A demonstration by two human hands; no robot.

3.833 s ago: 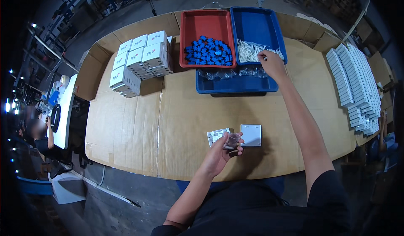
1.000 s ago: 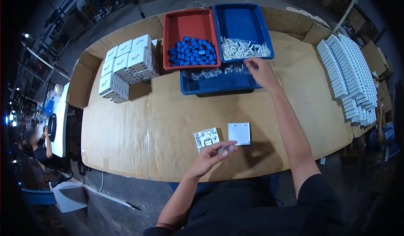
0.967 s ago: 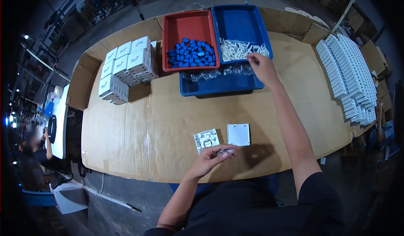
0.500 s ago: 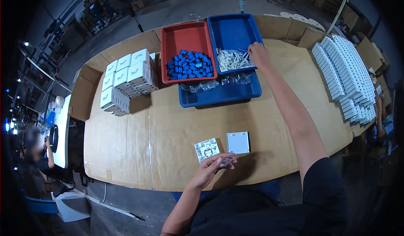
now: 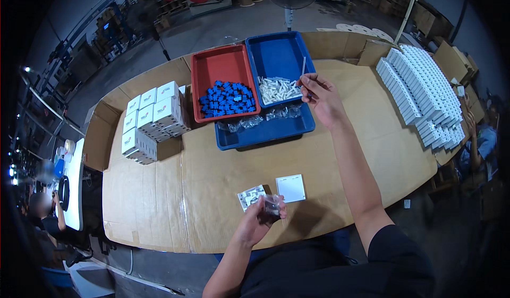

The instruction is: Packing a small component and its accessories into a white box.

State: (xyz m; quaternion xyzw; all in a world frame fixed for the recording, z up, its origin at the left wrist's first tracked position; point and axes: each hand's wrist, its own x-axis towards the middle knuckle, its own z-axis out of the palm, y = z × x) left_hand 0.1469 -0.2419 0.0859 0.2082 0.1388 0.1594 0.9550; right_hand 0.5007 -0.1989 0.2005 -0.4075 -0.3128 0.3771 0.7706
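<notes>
Your right hand [image 5: 317, 91] pinches one thin white stick [image 5: 303, 67] upright above the blue tray [image 5: 281, 51] of white parts, clear of the pile, while your left hand [image 5: 261, 218] grips a small clear bag [image 5: 271, 205] over the counter [image 5: 212, 175], ready to receive it.

A table [image 5: 212, 191] covered in brown cardboard sheets carries everything. At its far side a red tray [image 5: 204, 69] of small blue parts sits beside a blue tray [image 5: 281, 53] of white parts, with a third blue tray [image 5: 265, 133] of clear bags just in front of them. White boxes [image 5: 151, 120] stand stacked at the left, rows of white boxes [image 5: 425, 96] lie along the right, and a printed card [image 5: 251, 196] and a white card [image 5: 291, 188] lie side by side near the front edge.
</notes>
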